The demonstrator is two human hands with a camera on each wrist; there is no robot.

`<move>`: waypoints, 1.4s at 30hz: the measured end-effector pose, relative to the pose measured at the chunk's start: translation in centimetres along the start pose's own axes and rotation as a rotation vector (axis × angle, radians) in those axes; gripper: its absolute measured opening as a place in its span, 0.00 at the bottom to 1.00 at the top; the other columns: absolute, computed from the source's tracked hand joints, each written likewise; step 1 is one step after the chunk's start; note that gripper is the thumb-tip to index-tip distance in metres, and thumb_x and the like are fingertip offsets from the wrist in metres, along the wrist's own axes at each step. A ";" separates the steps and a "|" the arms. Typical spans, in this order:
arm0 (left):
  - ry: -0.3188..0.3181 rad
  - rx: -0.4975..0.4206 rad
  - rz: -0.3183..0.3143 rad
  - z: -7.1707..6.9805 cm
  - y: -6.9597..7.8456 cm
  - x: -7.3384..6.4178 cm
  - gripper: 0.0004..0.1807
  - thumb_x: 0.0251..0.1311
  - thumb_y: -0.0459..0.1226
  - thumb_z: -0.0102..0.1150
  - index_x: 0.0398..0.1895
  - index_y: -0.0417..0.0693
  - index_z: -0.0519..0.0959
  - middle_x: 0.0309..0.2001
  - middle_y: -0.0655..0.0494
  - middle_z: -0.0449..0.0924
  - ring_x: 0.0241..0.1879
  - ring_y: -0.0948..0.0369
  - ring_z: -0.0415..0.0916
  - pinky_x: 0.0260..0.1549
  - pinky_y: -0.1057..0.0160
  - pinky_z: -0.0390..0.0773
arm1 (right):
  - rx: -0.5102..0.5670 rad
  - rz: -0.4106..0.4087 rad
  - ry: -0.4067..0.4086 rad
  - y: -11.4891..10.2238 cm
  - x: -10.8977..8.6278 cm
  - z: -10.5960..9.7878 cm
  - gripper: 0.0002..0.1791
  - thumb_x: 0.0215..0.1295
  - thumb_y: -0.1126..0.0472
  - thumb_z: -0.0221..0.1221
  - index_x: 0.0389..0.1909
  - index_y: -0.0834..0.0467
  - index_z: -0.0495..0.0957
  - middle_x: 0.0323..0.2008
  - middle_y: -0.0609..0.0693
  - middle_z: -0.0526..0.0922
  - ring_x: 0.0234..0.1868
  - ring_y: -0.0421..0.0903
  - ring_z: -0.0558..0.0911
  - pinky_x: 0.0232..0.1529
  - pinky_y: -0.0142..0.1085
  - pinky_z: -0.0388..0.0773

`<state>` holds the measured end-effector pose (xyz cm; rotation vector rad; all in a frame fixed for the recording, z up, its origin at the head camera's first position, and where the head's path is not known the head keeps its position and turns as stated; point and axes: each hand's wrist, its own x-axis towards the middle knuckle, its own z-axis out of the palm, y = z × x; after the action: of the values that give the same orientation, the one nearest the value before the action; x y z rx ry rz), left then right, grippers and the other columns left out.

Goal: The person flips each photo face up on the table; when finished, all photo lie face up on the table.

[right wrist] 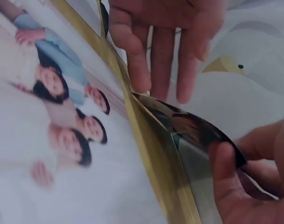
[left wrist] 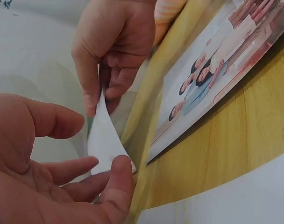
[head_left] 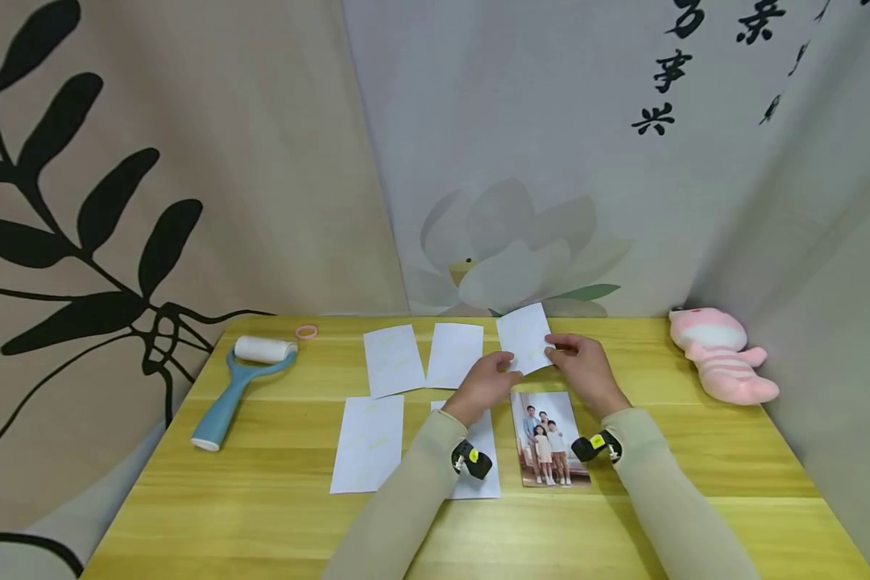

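A photo print (head_left: pixel 525 338) is raised off the table at the back, its white back toward the head camera. My right hand (head_left: pixel 587 369) pinches its right edge between thumb and fingers. The right wrist view shows the dark picture on the print's other face (right wrist: pixel 193 123), bent in a curve. My left hand (head_left: pixel 484 385) is at its lower left corner, fingers mostly straight, with one fingertip at that corner in the left wrist view. Just in front of both hands lies a family photo (head_left: pixel 547 443), face up.
White-backed prints (head_left: pixel 394 361) lie in two rows left of the hands, one partly beneath the left forearm. A blue-handled lint roller (head_left: pixel 235 395) and a pink ring (head_left: pixel 306 332) are at the left; a pink plush toy (head_left: pixel 725 358) sits at the right edge.
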<state>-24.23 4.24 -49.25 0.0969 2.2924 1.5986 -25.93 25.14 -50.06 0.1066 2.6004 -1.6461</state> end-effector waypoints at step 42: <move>0.075 -0.471 0.087 -1.9 1.1 -2.0 0.17 0.77 0.31 0.54 0.64 0.34 0.79 0.49 0.44 0.80 0.45 0.57 0.83 0.46 0.54 0.90 | -0.063 -0.285 0.199 -4.0 -3.5 -0.5 0.17 0.73 0.59 0.67 0.57 0.63 0.85 0.53 0.61 0.88 0.46 0.36 0.81 0.43 0.17 0.77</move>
<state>-23.13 2.45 -47.24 0.0200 1.9207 2.1726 -22.86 23.80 -45.95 -0.1156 2.9316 -1.7143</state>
